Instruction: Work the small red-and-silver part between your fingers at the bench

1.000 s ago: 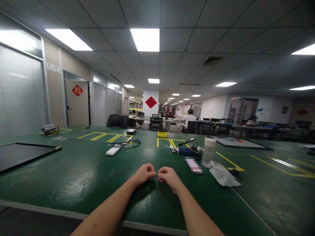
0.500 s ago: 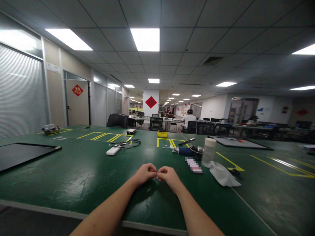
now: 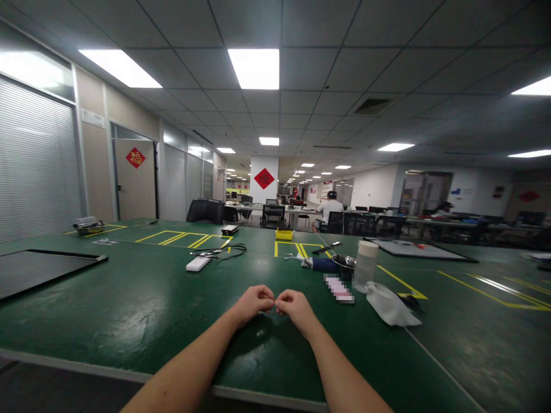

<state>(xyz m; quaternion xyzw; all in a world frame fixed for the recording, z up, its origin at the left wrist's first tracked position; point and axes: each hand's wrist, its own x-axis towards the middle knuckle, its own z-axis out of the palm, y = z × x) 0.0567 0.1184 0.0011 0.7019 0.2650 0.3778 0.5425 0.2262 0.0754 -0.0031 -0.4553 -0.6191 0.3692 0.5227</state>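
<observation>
My left hand (image 3: 253,302) and my right hand (image 3: 294,307) meet fingertip to fingertip just above the green table (image 3: 129,298). Both are closed in a pinch around something tiny and reddish between them, too small to name. To the right of my right hand lie a crumpled white cloth (image 3: 390,306) and a clear jar with a pale lid (image 3: 365,265). A small pale strip (image 3: 338,288) lies between the jar and my hands.
A white remote-like block (image 3: 198,263) and black cable (image 3: 224,250) lie farther back on the left, a black mat (image 3: 38,269) at far left, a small metal bowl (image 3: 343,263) by the jar. A yellow box (image 3: 284,234) sits further back. A person sits at a distant desk (image 3: 330,207).
My hands have stayed together at the same spot; the fingers have shifted slightly around the tiny thing pinched between them.
</observation>
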